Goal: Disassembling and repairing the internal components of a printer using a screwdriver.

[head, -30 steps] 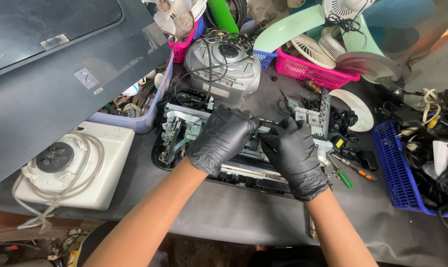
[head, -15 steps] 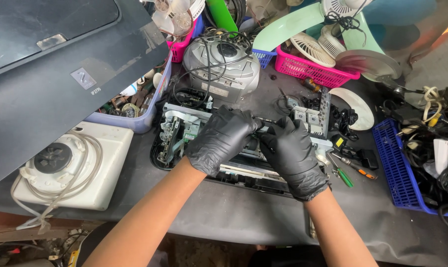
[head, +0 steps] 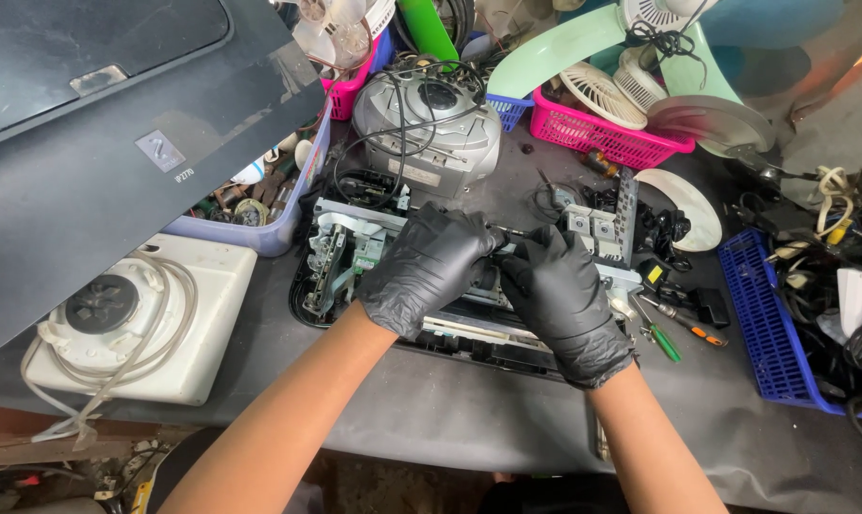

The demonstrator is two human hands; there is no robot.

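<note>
Little had changed over the last second: the opened printer chassis point(head: 450, 286) lay as before at the middle of the grey workbench point(head: 431, 419). Both black-gloved hands stayed over it, the left hand point(head: 429, 268) and right hand point(head: 562, 297) pinching a thin dark rod point(head: 507, 233) between their fingertips, so the work looked held at the same step.

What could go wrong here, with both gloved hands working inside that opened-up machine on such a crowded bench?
The left hand and right hand press close together over the opened machine; a slip could perhaps bend its exposed plastic parts or nick a thin glove. The small screwdrivers lie loose beside the right wrist, so a forearm might knock them away. Cables from the grey round player trail onto the machine and may snag.
</note>
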